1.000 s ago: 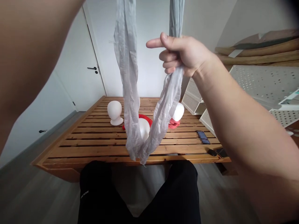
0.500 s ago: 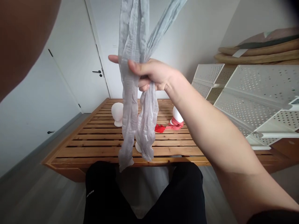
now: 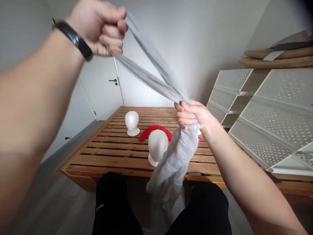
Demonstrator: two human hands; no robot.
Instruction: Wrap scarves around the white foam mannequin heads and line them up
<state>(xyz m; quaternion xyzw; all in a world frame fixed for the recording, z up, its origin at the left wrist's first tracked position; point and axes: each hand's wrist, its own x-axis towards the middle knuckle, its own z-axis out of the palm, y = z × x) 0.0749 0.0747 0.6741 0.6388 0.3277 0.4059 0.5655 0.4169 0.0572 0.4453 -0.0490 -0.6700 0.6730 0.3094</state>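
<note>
A long thin grey scarf [image 3: 151, 78] is stretched taut between my two hands. My left hand [image 3: 100, 26], with a black wristband, is a fist closed on one end, raised at the upper left. My right hand [image 3: 192, 116] grips the scarf lower down, over the wooden slatted platform [image 3: 107, 153]. Below my right hand the rest of the scarf hangs bunched down to my lap. Just left of the hanging cloth stands a white mannequin head [image 3: 157, 147], with a red cloth [image 3: 155, 129] behind it.
A second white mannequin head [image 3: 132, 122] stands farther back on the platform. White perforated shelf panels [image 3: 269, 117] lean at the right, with curved wooden pieces [image 3: 278, 57] above. A white door [image 3: 102, 88] is behind. My black-trousered knees [image 3: 112, 205] are at the bottom.
My left hand came into view, fisted on the scarf's upper end. My right hand slid down and right along the scarf, pulling it taut. The view shifted left.
</note>
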